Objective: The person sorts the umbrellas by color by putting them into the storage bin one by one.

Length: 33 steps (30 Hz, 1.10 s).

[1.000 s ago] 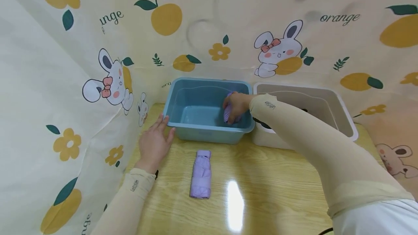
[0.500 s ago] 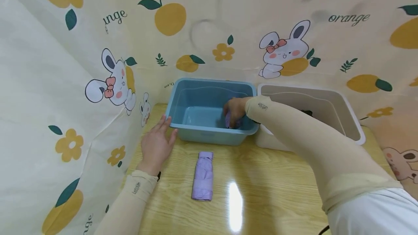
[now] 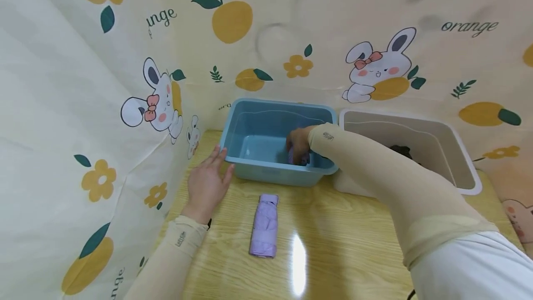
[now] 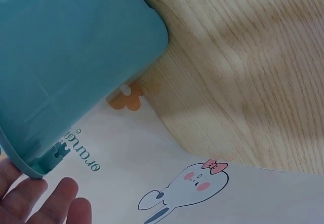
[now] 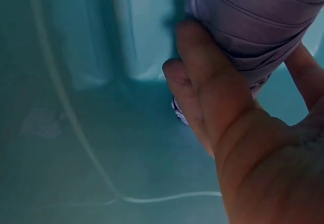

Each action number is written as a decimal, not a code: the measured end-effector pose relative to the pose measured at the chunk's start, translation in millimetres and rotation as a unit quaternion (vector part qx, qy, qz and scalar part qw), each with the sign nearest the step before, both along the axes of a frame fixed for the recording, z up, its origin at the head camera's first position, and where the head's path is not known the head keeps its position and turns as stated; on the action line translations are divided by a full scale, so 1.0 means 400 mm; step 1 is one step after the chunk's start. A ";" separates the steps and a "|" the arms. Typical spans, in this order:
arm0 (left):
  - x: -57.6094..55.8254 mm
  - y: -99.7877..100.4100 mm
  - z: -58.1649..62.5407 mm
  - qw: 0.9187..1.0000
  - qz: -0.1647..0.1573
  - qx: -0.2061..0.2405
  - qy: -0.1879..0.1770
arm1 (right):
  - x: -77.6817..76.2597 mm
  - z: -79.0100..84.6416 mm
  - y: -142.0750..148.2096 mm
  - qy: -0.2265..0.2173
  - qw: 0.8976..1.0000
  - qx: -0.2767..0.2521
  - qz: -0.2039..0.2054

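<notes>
My right hand (image 3: 298,143) is down inside the blue plastic bin (image 3: 276,170), at its right end. It holds a purple folding umbrella (image 5: 253,24), whose fabric is wrapped in overlapping folds. In the right wrist view, fingers lie along one side of the umbrella and the thumb is on the other. My left hand (image 3: 207,184) rests with straight fingers against the bin's front left corner. Its fingertips (image 4: 63,191) touch the rim from outside in the left wrist view. On the table in front of the bin lies a second purple fabric item (image 3: 264,226), long and narrow like a folded umbrella.
A beige bin (image 3: 472,168) stands right of the blue one, with a dark object (image 3: 400,150) in it, partly hidden by my right sleeve. Both bins sit on a wood-grain table (image 3: 329,244) against a printed cloth (image 3: 308,22) hung behind and on the left.
My right hand has lowered the umbrella deeper into the blue bin and toward its front wall. The left hand stays at the rim. The head view has shifted slightly.
</notes>
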<state>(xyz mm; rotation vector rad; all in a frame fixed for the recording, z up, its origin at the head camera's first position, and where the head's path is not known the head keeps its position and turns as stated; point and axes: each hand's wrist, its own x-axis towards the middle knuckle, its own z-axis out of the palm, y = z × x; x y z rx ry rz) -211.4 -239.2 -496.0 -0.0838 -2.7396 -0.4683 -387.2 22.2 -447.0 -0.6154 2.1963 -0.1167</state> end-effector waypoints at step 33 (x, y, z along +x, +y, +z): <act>0.003 0.007 0.008 1.000 0.005 -0.012 -0.011 | -0.025 -0.062 -0.004 -0.054 0.997 0.053 0.015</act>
